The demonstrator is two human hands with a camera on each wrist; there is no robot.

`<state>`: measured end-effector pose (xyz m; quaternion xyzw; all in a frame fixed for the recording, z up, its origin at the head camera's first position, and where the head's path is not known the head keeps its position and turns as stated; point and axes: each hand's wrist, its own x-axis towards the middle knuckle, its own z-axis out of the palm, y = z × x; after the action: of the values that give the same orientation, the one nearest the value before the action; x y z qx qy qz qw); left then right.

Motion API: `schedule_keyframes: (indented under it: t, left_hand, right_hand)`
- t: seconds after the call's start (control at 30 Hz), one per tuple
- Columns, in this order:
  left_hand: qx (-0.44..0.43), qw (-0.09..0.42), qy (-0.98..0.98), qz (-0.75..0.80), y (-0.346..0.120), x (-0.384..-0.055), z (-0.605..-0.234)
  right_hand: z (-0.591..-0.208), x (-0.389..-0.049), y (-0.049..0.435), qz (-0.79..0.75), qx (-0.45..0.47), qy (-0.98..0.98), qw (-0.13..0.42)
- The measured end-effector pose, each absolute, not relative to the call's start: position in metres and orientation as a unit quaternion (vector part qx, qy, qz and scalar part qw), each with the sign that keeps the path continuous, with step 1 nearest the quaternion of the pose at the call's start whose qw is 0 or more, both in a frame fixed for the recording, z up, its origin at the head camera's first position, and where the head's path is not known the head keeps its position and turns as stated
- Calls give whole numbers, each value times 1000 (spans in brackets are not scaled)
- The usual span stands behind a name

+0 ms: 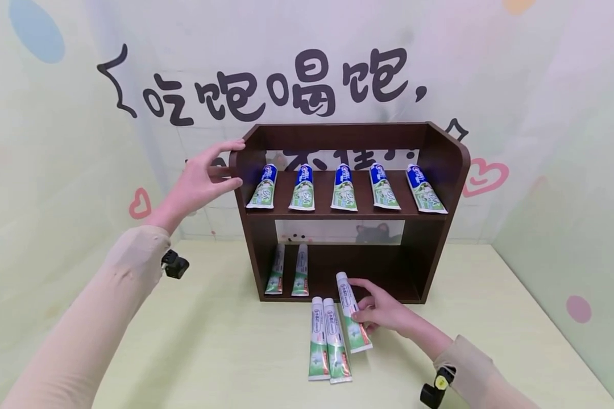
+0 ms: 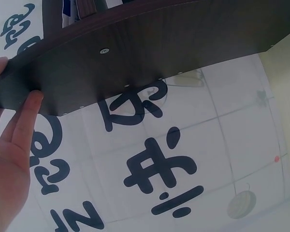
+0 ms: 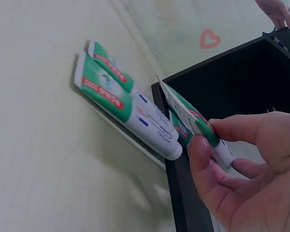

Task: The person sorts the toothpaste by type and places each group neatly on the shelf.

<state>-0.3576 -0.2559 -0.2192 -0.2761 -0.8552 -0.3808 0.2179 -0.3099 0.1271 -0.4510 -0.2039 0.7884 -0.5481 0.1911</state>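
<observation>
My right hand (image 1: pixel 384 309) pinches a green-and-white toothpaste tube (image 1: pixel 352 318), its cap toward the shelf's lower tier. The right wrist view shows the thumb and fingers on either side of this held tube (image 3: pixel 191 113). Two matching tubes (image 1: pixel 318 341) lie side by side on the table just left of it. My left hand (image 1: pixel 199 176) grips the upper left side of the dark brown two-tier shelf (image 1: pixel 343 216). In the left wrist view its thumb lies against the outer side panel (image 2: pixel 135 53), with another finger at the edge.
On the upper tier several blue-and-green toothpaste tubes (image 1: pixel 344 188) lean in a spaced row. Two green-and-white tubes (image 1: pixel 300 271) stand at the left of the lower tier. A pale table (image 1: pixel 210 341) bears the shelf, with a printed wall sheet (image 1: pixel 297 34) behind.
</observation>
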Motion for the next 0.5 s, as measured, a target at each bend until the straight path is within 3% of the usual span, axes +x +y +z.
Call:
schedule_keyframes:
  t: [0.5]
  left_hand:
    - [-271,215,-859,-376,-257,-357,-219]
  right_hand:
    - [-435,-338,120,-572,-189,781,166]
